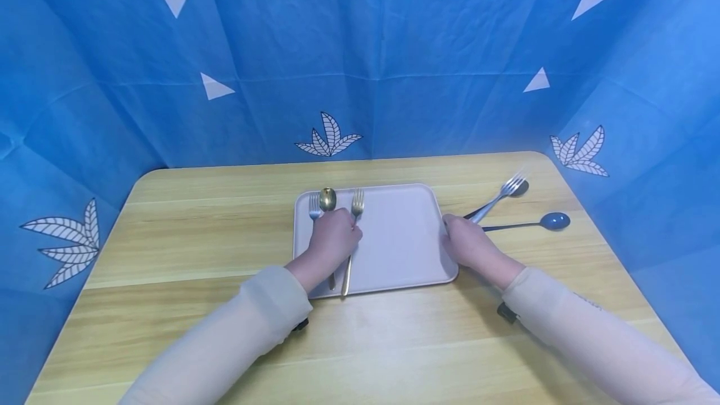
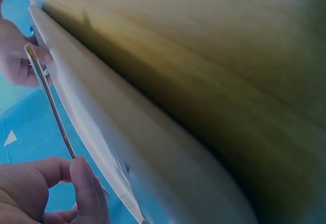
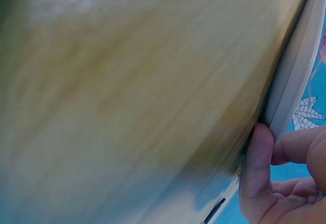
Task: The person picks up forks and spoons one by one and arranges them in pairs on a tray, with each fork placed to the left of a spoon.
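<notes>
A pale rectangular tray (image 1: pixel 402 236) lies on the wooden table. Over its left part my left hand (image 1: pixel 334 236) pinches a gold fork (image 1: pixel 357 200) by its handle; the handle end (image 2: pixel 43 81) stands out past the tray's near edge. A gold spoon (image 1: pixel 327 199) and a silver fork (image 1: pixel 314 206) lie on the tray beside it, partly hidden by that hand. My right hand (image 1: pixel 472 242) holds the tray's right rim between thumb (image 3: pixel 257 152) and finger. Just beyond it, a second silver fork (image 1: pixel 500 195) crosses a dark spoon (image 1: pixel 520 188).
Another dark spoon (image 1: pixel 555 221) lies on the table right of the tray, its handle running toward my right hand. A blue patterned cloth (image 1: pixel 382 67) hangs behind and around the table (image 1: pixel 197 224).
</notes>
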`<state>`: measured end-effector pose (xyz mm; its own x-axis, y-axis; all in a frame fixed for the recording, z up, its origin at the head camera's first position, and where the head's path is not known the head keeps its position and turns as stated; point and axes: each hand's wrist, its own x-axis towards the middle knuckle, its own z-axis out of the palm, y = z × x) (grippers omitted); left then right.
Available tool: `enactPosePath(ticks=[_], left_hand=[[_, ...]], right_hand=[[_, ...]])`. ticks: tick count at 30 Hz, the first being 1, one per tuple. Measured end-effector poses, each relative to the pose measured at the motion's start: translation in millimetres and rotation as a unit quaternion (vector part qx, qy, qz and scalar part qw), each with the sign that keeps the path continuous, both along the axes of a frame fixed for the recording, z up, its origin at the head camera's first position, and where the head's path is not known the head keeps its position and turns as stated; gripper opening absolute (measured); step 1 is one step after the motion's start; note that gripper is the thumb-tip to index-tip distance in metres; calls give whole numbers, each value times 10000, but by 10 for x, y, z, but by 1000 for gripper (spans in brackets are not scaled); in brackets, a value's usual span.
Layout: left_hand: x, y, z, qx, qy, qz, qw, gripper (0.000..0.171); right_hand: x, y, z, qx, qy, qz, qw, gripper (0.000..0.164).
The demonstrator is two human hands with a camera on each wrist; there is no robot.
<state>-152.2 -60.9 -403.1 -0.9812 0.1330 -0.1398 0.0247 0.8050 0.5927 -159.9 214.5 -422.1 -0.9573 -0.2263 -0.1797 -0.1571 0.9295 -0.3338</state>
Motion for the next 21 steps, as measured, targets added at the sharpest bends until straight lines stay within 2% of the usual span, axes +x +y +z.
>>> enactPosePath(ticks=[7,21], left_hand=[[-21,49,-11,-157,10,26,9999,43],[-89,133,-63,-53,-168,61,9998,40]], right_hand=[[9,0,-8,-47,-71,-58,9999,8],[-10,5,-6,-66,-73,-91,9999,10]])
